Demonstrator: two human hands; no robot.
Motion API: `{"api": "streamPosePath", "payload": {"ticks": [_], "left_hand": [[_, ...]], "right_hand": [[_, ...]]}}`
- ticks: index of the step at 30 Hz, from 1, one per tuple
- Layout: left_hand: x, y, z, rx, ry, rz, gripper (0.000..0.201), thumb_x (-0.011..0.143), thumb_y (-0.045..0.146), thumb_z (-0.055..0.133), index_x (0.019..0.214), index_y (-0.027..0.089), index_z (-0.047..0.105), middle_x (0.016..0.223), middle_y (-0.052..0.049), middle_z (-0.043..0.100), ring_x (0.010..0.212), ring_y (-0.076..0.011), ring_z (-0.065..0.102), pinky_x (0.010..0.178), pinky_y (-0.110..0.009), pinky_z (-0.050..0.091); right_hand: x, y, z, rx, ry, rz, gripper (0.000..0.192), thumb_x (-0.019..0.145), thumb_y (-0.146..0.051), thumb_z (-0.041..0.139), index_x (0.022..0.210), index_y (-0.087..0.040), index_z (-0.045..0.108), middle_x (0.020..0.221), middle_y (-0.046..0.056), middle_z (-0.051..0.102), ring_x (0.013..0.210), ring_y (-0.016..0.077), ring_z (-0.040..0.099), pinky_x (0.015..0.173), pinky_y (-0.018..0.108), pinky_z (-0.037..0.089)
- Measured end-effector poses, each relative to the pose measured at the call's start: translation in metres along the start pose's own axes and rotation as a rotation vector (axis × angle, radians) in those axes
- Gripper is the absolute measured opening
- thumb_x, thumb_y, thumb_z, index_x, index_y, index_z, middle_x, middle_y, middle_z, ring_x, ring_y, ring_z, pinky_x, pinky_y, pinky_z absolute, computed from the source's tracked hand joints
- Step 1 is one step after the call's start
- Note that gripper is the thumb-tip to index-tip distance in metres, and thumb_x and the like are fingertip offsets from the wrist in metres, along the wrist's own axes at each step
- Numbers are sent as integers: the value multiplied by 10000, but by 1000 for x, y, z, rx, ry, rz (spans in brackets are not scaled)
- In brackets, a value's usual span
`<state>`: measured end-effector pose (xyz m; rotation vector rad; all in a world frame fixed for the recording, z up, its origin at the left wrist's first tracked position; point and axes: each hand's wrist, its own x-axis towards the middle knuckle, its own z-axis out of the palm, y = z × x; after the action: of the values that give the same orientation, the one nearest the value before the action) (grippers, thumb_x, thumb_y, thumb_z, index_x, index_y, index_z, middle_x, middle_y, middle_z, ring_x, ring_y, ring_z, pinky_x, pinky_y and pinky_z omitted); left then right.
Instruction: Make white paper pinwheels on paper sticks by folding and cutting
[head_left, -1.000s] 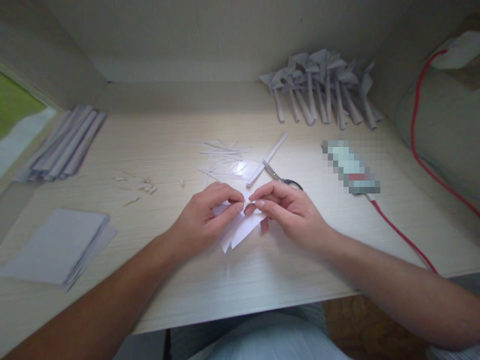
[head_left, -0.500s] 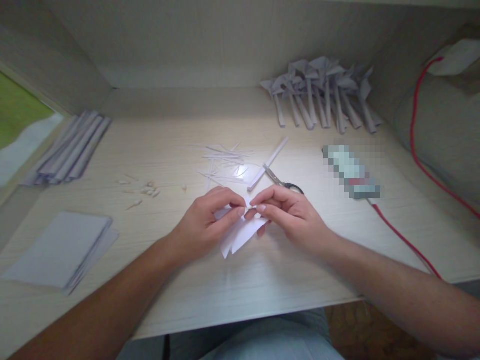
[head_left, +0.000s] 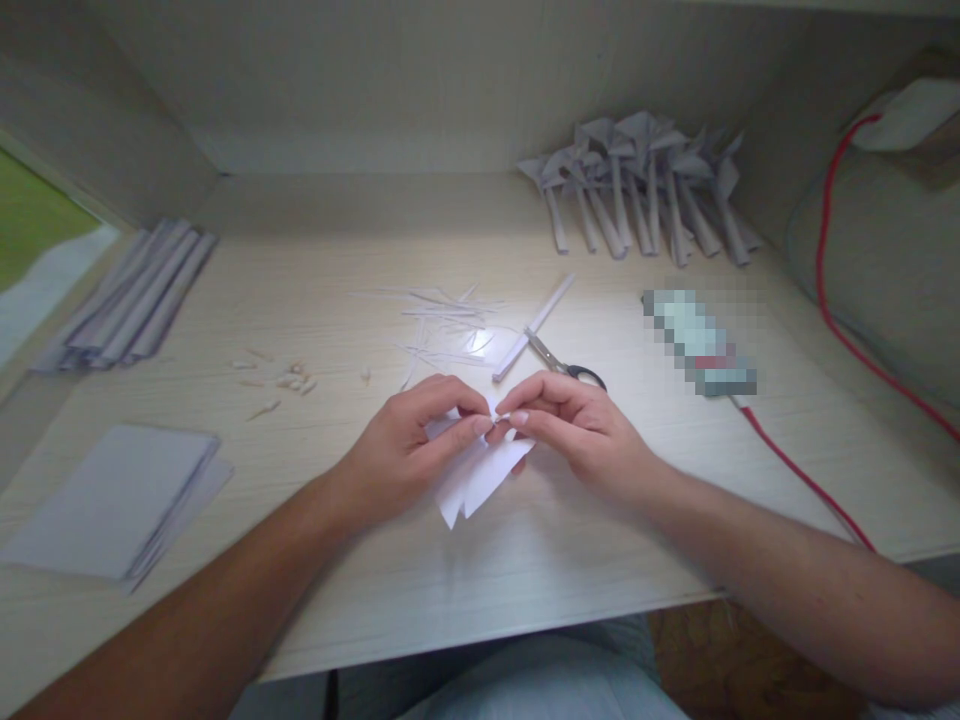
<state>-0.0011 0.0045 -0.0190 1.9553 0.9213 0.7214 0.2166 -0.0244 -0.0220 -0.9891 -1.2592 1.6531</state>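
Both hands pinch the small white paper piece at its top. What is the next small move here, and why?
Probably press the pinch tighter to set the crease: the left hand and right hand meet fingertip to fingertip on the folded paper piece, whose lower flaps hang loose above the desk.

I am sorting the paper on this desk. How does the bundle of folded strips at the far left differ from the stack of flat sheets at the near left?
The folded strips are long and narrow, while the flat sheets are broad rectangles. The folded strips lie side by side, further from the person; the flat sheets lie piled one on another near the desk edge. Both are pale paper, untouched by either hand.
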Motion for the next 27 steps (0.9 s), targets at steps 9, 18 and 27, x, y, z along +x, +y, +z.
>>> {"api": "streamPosePath", "payload": {"ticks": [9, 18, 27], "left_hand": [[0, 2, -2, -103, -66, -62, 166, 985, 289, 609, 943, 203, 745, 925, -8, 725, 867, -154, 650, 799, -288, 453], [0, 2, -1, -76, -33, -90, 192, 982, 311, 606, 916, 197, 746, 903, -7, 730, 849, -153, 649, 795, -281, 457], [-2, 5, 2, -16, 69, -53, 102, 939, 276, 646, 953, 205, 717, 902, -8, 732, 837, -162, 662, 753, -278, 490]], "right_hand": [[5, 2, -5, 82, -54, 85, 68, 889, -211, 700, 931, -158, 708, 829, 43, 791, 677, 132, 695, 617, 244, 578], [1, 4, 1, 76, -44, 50, 152, 905, -289, 734, 969, -161, 683, 863, 49, 773, 732, 143, 699, 605, 241, 582], [2, 6, 1, 160, -62, 96, 164, 899, -295, 745, 965, -169, 662, 862, 52, 773, 700, 152, 699, 581, 256, 598]]}}
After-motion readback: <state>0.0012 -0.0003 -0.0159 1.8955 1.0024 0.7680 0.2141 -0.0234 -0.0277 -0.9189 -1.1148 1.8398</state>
